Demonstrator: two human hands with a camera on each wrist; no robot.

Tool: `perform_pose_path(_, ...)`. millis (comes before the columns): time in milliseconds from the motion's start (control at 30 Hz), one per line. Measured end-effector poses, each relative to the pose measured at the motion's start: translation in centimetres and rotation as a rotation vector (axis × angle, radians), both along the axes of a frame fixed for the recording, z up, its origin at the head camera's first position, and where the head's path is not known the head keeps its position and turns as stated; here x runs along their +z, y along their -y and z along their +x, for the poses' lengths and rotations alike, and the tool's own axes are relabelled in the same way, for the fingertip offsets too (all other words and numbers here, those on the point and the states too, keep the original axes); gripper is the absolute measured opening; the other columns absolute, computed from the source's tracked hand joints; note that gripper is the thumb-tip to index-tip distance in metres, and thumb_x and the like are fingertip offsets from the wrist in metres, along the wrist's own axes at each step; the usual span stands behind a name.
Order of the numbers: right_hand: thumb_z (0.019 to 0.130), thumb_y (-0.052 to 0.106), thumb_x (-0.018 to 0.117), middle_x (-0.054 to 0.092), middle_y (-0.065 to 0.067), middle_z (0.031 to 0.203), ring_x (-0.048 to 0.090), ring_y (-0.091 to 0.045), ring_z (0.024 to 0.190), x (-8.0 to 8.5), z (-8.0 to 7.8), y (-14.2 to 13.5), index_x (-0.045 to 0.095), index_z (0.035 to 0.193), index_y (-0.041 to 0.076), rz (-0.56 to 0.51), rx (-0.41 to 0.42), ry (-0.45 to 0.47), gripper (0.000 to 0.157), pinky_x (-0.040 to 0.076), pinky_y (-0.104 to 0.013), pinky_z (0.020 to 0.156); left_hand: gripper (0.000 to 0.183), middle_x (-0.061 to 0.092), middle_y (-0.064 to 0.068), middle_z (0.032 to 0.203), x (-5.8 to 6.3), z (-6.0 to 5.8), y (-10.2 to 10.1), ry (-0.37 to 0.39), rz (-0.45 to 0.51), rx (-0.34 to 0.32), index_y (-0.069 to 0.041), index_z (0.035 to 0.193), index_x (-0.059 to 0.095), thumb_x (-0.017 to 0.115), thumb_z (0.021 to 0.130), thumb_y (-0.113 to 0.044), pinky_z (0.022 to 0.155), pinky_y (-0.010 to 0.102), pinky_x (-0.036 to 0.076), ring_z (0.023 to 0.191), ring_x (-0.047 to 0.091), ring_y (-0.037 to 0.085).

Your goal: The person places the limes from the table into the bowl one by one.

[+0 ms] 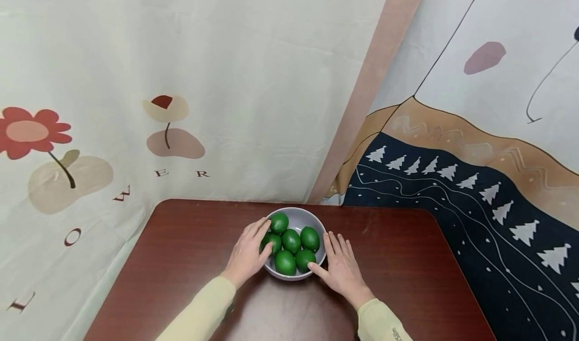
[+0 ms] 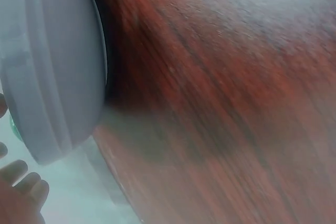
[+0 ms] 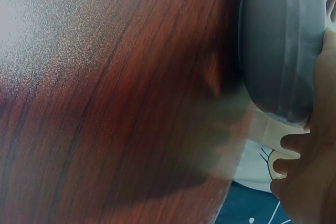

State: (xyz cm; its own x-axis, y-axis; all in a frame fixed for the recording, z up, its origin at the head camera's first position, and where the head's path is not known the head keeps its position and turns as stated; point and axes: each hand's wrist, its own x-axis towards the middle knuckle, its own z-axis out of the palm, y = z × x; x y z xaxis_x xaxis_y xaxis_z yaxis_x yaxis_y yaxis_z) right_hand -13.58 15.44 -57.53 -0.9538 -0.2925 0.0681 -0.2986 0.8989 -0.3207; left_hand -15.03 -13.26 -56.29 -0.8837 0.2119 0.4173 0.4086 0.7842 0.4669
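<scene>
Near the table's far edge stands a light grey bowl (image 1: 290,278) holding several green limes (image 1: 291,241). My left hand (image 1: 246,250) lies along the bowl's left rim, its fingers stretched toward the far side and its thumb at the near-left rim. At the right rim is my right hand (image 1: 342,269), fingers straight and spread, with the thumb tip at the front edge beside a lime. Each wrist view shows the bowl's outer wall (image 2: 71,72) close to the fingers; in the right one, the bowl's side (image 3: 281,45) sits just above the tabletop.
The dark red-brown wooden table (image 1: 181,260) reflects light near its front. Behind it hangs a pale curtain (image 1: 253,104) printed with flowers and letters. To the right is a dark blue cloth (image 1: 434,215) with white trees.
</scene>
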Motion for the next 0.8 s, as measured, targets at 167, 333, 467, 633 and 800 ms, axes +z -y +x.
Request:
perform_pose_path(167, 0.093, 0.067, 0.06, 0.035, -0.022, 0.163, 0.029, -0.045, 0.152, 0.0, -0.1, -0.3, 0.031, 0.162, 0.003, 0.002, -0.005, 0.003, 0.099, 0.02, -0.059, 0.125, 0.062, 0.053, 0.017, 0.151, 0.0, 0.4, 0.7, -0.02, 0.003, 0.006, -0.005, 0.149, 0.055, 0.074, 0.092, -0.019, 0.111, 0.056, 0.044, 0.138, 0.049, 0.036)
perform_pose_path(333, 0.092, 0.068, 0.06, 0.034, -0.022, 0.164, 0.027, -0.045, 0.152, 0.1, 0.1, -0.7, 0.03, 0.162, 0.004, 0.005, -0.014, 0.016, 0.099, 0.019, -0.059, 0.125, 0.062, 0.053, 0.016, 0.151, -0.3, 0.9, 1.3, -0.032, -0.022, 0.018, -0.007, 0.149, 0.055, 0.074, 0.091, -0.02, 0.111, 0.057, 0.043, 0.137, 0.049, 0.037)
perform_pose_path(467, 0.092, 0.068, 0.061, 0.033, -0.023, 0.164, 0.027, -0.046, 0.152, -0.1, 0.1, -0.9, 0.031, 0.162, 0.005, 0.009, -0.019, 0.011, 0.099, 0.019, -0.06, 0.125, 0.061, 0.053, 0.016, 0.151, -0.4, 1.3, 1.7, -0.056, -0.034, 0.023, -0.005, 0.147, 0.057, 0.074, 0.091, -0.02, 0.111, 0.056, 0.043, 0.137, 0.05, 0.037)
perform_pose_path(633, 0.092, 0.069, 0.06, 0.032, -0.022, 0.165, 0.027, -0.046, 0.153, -0.1, 0.2, -1.1, 0.032, 0.162, 0.005, 0.031, -0.02, -0.011, 0.099, 0.019, -0.06, 0.124, 0.062, 0.054, 0.017, 0.15, -0.3, 1.8, 2.4, -0.095, -0.049, 0.03, -0.003, 0.146, 0.057, 0.074, 0.089, -0.02, 0.111, 0.055, 0.042, 0.136, 0.051, 0.038)
perform_pose_path(800, 0.092, 0.066, 0.062, 0.034, -0.024, 0.163, 0.03, -0.047, 0.151, -0.1, 0.5, -1.2, 0.036, 0.159, 0.003, 0.004, 0.006, -0.062, 0.096, 0.022, -0.062, 0.122, 0.063, 0.053, 0.018, 0.152, -0.4, 2.1, 3.2, -0.126, -0.061, 0.038, -0.003, 0.147, 0.057, 0.074, 0.088, -0.019, 0.11, 0.057, 0.043, 0.136, 0.051, 0.04)
